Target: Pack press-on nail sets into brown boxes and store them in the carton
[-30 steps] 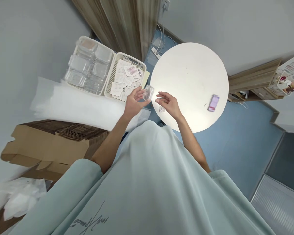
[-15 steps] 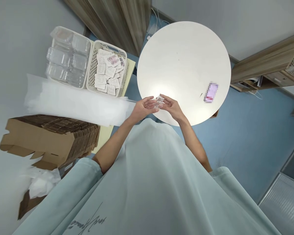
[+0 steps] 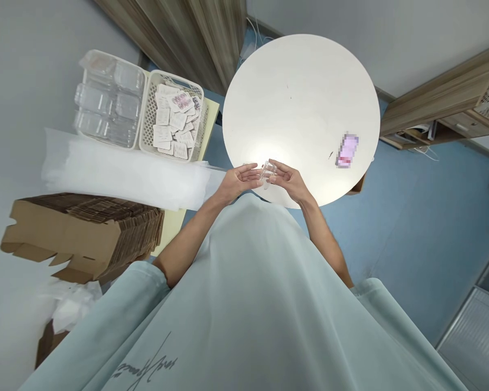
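A small clear plastic box (image 3: 268, 171) is held between my two hands over the near edge of the round white table (image 3: 301, 98). My right hand (image 3: 290, 182) grips it from the right, thumb in front and fingers behind. From the other side, the fingertips and thumb of my left hand (image 3: 239, 182) close on its left edge. Something small and whitish shows behind the left fingers, too small to name. The box looks see-through, and its contents, if any, cannot be made out.
On the left stand a white basket (image 3: 144, 145) of printed cards (image 3: 178, 120) and another holding clear plastic containers (image 3: 93, 100). White plastic sheets (image 3: 126, 171) and flattened cardboard boxes (image 3: 81, 233) lie nearer. A blurred purple object (image 3: 347, 150) rests on the table's right.
The clear box has turned more upright and shifted slightly right between my hands. The whitish bit behind my left fingers now shows. The whole view has shifted slightly.
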{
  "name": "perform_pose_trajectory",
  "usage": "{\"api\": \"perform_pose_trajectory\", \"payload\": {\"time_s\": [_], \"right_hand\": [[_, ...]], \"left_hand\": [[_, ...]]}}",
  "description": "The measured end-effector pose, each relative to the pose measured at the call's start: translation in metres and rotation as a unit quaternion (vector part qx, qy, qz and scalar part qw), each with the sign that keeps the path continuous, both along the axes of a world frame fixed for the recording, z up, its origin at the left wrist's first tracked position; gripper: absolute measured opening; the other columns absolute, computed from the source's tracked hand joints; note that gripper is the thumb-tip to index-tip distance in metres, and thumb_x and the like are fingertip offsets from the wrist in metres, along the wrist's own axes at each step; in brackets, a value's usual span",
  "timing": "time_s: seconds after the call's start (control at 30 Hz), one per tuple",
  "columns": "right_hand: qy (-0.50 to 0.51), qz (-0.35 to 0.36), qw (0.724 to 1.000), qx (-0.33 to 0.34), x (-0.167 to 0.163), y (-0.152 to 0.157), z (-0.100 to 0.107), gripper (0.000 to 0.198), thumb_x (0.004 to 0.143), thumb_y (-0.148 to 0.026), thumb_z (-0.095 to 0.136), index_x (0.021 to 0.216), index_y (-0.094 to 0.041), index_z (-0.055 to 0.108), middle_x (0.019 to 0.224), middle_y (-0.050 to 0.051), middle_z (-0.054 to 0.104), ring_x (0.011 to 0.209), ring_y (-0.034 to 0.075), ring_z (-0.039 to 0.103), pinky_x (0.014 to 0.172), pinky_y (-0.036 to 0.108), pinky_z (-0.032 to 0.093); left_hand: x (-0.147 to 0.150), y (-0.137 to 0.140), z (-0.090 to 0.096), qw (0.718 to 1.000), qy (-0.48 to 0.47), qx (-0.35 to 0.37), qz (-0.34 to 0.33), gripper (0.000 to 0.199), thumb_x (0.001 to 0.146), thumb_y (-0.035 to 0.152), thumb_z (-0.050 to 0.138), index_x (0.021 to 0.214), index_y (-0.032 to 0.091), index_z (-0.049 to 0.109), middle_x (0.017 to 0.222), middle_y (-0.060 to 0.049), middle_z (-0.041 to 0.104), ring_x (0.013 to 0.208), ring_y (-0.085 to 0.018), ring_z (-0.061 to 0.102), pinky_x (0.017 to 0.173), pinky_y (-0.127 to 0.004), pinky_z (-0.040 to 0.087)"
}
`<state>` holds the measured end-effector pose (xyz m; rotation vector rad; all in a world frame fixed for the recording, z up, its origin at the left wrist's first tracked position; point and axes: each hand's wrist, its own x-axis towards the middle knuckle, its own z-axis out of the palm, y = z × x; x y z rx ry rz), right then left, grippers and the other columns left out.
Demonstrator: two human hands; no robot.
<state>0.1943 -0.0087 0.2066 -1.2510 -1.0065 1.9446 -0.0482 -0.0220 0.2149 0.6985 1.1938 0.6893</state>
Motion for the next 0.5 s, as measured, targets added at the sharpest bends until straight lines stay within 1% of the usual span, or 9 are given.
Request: {"api": "perform_pose_trajectory", "payload": {"time_s": [0.07, 0.17, 0.27, 0.33, 0.4, 0.5], "right_hand": [[0.002, 0.009, 1.0, 0.005, 0.002, 0.0, 0.004, 0.1, 0.071, -0.074, 0.103, 0.156, -0.03, 0.073, 0.155, 0.012, 0.078, 0.153, 0.04, 0.068, 0.131, 0.063, 0.056], [0.018, 0.02, 1.0, 0.006, 0.004, -0.003, 0.009, 0.104, 0.075, -0.077, 0.1, 0.163, -0.032, 0.065, 0.158, 0.014, 0.076, 0.149, 0.04, 0.071, 0.129, 0.064, 0.058], [0.016, 0.02, 1.0, 0.01, 0.003, -0.007, 0.011, 0.099, 0.08, -0.08, 0.095, 0.162, -0.037, 0.062, 0.158, 0.013, 0.075, 0.144, 0.038, 0.074, 0.124, 0.061, 0.061], [0.001, 0.015, 1.0, 0.02, 0.001, -0.01, 0.01, 0.088, 0.083, -0.08, 0.093, 0.155, -0.037, 0.065, 0.157, 0.011, 0.075, 0.143, 0.036, 0.074, 0.12, 0.058, 0.063], [-0.021, 0.005, 0.999, 0.034, 0.001, -0.012, 0.008, 0.079, 0.085, -0.078, 0.092, 0.147, -0.036, 0.069, 0.155, 0.01, 0.075, 0.138, 0.034, 0.075, 0.117, 0.054, 0.065], [-0.044, -0.007, 0.998, 0.046, 0.001, -0.014, 0.003, 0.074, 0.082, -0.074, 0.096, 0.141, -0.034, 0.073, 0.141, 0.008, 0.078, 0.122, 0.029, 0.079, 0.112, 0.049, 0.066]], "left_hand": [[-0.003, 0.0, 0.0, 1.0, -0.028, -0.007, 0.006, 0.094, 0.061, 0.049, 0.112, 0.143, 0.018, 0.078, 0.143, -0.02, 0.082, 0.142, -0.043, 0.074, 0.131, -0.062, 0.053], [-0.007, 0.001, 0.0, 0.996, -0.086, -0.028, 0.021, 0.084, 0.068, 0.045, 0.11, 0.14, 0.017, 0.078, 0.134, -0.02, 0.085, 0.131, -0.039, 0.08, 0.128, -0.063, 0.053], [-0.01, 0.002, -0.001, 0.99, -0.125, -0.046, 0.037, 0.071, 0.072, 0.038, 0.108, 0.132, 0.015, 0.079, 0.128, -0.019, 0.086, 0.121, -0.035, 0.083, 0.125, -0.06, 0.055], [-0.011, 0.002, -0.002, 0.989, -0.132, -0.054, 0.04, 0.065, 0.075, 0.037, 0.106, 0.129, 0.015, 0.079, 0.131, -0.019, 0.085, 0.119, -0.033, 0.083, 0.124, -0.058, 0.056], [-0.012, 0.001, -0.003, 0.989, -0.131, -0.059, 0.041, 0.061, 0.078, 0.038, 0.104, 0.129, 0.016, 0.078, 0.139, -0.019, 0.083, 0.118, -0.032, 0.083, 0.122, -0.056, 0.057], [-0.013, 0.001, -0.008, 0.989, -0.122, -0.065, 0.049, 0.056, 0.082, 0.042, 0.099, 0.128, 0.018, 0.077, 0.146, -0.018, 0.079, 0.115, -0.03, 0.083, 0.12, -0.053, 0.059]]}}
